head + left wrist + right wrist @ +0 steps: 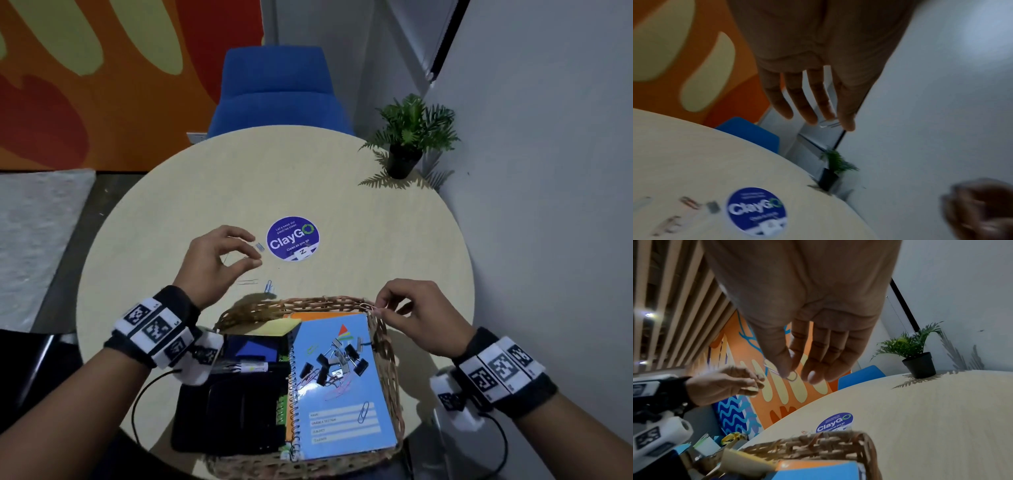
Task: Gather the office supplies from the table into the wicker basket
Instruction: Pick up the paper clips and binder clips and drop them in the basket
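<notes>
The wicker basket [308, 303] stands at the table's near edge and holds a blue notebook [342, 387], black binder clips [329, 365], a black case [233, 407] and yellow sticky notes [274, 327]. My right hand [376, 308] pinches a pink paper clip [792, 377] over the basket's far right corner. My left hand [255, 251] hovers over the table beyond the basket, and a thin pale paper clip [828, 124] shows between its thumb and fingertips. A pale clip [247, 282], a blue clip [269, 286] and a small silvery strip [260, 246] lie loose below it.
A round purple ClayGo sticker [293, 238] marks the middle of the pale round table [342, 192]. A potted plant [407, 137] stands at the far right edge by the wall. A blue chair [274, 92] sits behind the table.
</notes>
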